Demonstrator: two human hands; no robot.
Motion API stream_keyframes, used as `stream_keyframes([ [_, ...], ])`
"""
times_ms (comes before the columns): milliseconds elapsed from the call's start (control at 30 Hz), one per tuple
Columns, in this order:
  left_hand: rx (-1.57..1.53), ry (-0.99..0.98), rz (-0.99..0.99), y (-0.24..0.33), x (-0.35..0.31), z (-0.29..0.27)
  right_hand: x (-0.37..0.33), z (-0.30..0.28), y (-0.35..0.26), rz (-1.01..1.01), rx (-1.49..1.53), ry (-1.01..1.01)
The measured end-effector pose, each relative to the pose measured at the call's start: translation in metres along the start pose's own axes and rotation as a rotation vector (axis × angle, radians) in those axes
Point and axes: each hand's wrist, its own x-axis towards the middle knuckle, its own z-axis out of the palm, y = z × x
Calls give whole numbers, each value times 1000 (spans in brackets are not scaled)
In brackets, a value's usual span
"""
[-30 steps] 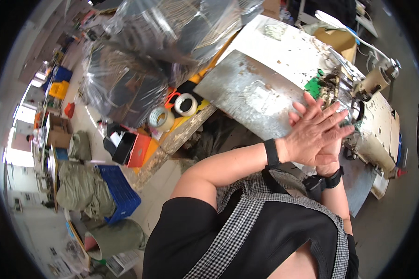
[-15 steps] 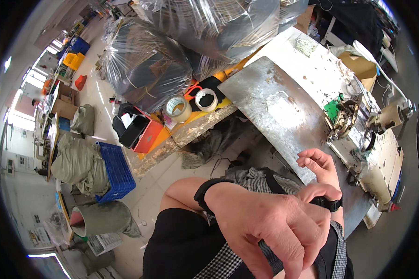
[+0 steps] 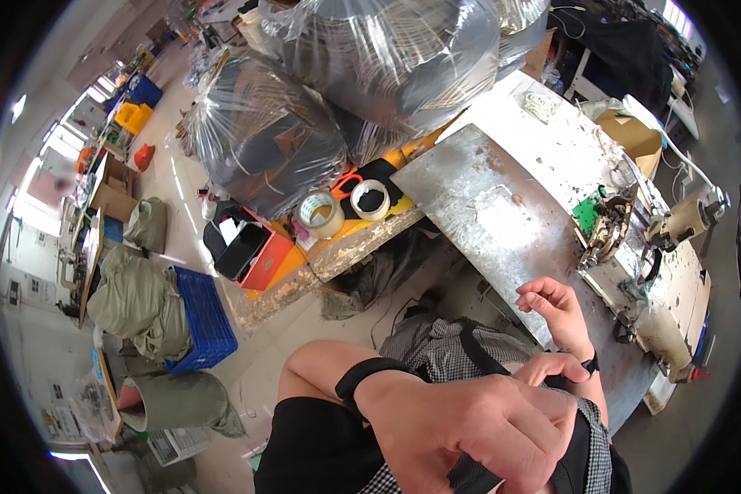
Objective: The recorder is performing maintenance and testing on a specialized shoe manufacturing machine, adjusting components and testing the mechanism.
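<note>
My left hand (image 3: 477, 420), large and close, reaches across in front of my body with its back turned up. Its thumb and forefinger bend down toward each other, while one finger sticks out to the right; the tips are cut off at the lower edge, so anything pinched there is hidden. A black band (image 3: 366, 379) circles that wrist. Over the near edge of the grey metal plate (image 3: 469, 189), my right hand (image 3: 556, 311) hovers with fingers loosely bent and apart, holding nothing visible. A checked apron (image 3: 428, 346) covers my lap beneath both hands.
A greasy machine (image 3: 654, 272) stands right of the plate. Plastic-wrapped bundles (image 3: 272, 132) fill the far bench, with tape rolls (image 3: 319, 214), orange-handled scissors (image 3: 347, 183) and a red box (image 3: 267, 257) before them. A blue crate (image 3: 206, 317) sits on the floor at left.
The surroundings sit slightly lower in the picture. My right hand has shifted slightly left and down. My left hand's fingers are curled more tightly and reach less far down.
</note>
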Motion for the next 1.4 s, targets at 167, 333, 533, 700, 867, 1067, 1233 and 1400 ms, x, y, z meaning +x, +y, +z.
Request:
stream_keyframes([
  [167, 398, -128, -273, 35, 31, -20, -4, -3, 4, 48, 46, 33],
  [333, 237, -240, 213, 7, 41, -42, -9, -11, 10, -17, 45, 78],
  [533, 344, -249, 220, 13, 43, -31, -13, -14, 14, -22, 68, 34],
  [700, 398, -256, 229, 5, 56, -53, -19, -8, -14, 243, -269, 134],
  [867, 521, -290, 221, 1, 59, -41, -21, -21, 9, 7, 51, 112],
  [1067, 660, -271, 225, 22, 62, -41, -33, -3, -29, 175, 151, 140],
  [1233, 741, -260, 216, 37, 63, -41, -25, -8, -26, 21, 61, 156],
  [1400, 734, -254, 146, 47, 72, -64, -50, 24, -148, -1025, -557, 253],
])
